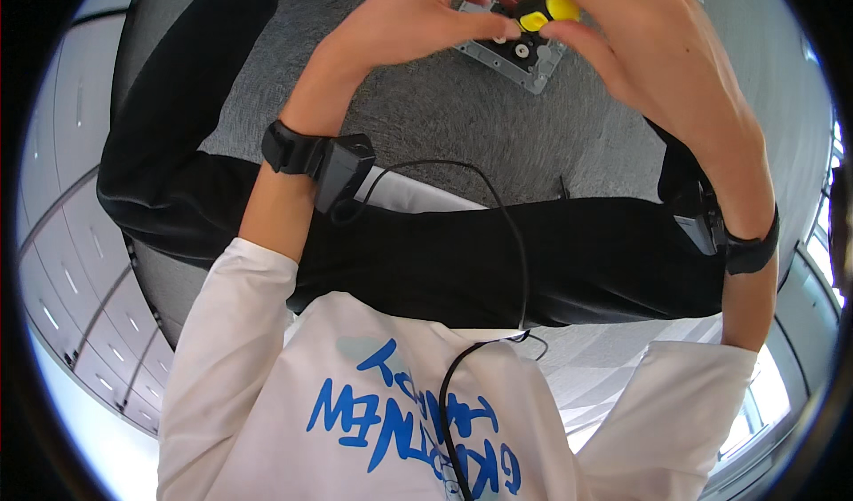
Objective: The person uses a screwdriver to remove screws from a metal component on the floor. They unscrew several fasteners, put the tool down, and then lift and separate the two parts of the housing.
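Near the top edge of the head view, my two hands meet at a small rounded yellow-and-black tool (pixel 562 7), whose exact kind I cannot make out. My left hand (pixel 426 17) has its thumb tip against the black and yellow end, with its fingers curled behind. From the other side my right hand (pixel 662 52) grips the same tool, its thumb on the yellow part and its fingers partly cut off by the frame. Directly below lies a grey flat device (pixel 537 82) with white round wheels on a dark face, partly hidden by my hands.
My black-trousered legs (pixel 462 252) are folded around the dark grey carpet (pixel 284 92). Black straps with boxes (pixel 342 168) sit on both wrists, and a thin black cable (pixel 514 226) runs across my lap. White cabinets (pixel 75 261) line the left side.
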`<action>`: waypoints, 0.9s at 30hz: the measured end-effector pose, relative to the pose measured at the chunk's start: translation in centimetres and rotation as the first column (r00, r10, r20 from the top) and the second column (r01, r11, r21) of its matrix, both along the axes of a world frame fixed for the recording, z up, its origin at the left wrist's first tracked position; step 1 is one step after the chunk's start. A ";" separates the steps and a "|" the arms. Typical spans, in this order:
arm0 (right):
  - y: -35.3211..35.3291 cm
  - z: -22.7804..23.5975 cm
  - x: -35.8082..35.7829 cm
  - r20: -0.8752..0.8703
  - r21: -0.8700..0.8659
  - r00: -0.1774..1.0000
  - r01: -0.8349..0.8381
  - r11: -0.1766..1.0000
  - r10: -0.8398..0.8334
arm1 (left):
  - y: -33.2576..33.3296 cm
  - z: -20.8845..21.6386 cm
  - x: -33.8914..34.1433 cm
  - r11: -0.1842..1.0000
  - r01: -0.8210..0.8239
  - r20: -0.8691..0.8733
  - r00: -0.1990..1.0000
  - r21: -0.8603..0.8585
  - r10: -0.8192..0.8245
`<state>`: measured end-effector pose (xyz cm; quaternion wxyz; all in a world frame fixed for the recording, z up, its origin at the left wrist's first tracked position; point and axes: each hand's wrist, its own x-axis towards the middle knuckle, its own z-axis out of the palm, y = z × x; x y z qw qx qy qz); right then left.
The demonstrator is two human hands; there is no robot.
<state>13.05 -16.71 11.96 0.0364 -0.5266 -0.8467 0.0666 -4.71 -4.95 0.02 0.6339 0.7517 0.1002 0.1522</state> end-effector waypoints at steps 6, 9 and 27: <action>-0.1 -1.9 1.7 0.486 -0.067 0.854 0.247 0.967 -0.185 | -0.2 -1.0 0.9 0.996 0.083 0.089 0.993 -0.041 -0.079; 0.2 -0.8 -0.7 0.109 0.040 0.992 0.052 0.998 -0.056 | 0.7 -1.7 0.3 0.992 0.062 0.110 0.993 -0.110 -0.049; 2.9 0.2 -0.1 0.133 -0.079 0.985 -0.102 0.992 0.112 | 1.4 -6.9 1.6 0.998 -0.020 0.103 0.995 0.055 0.014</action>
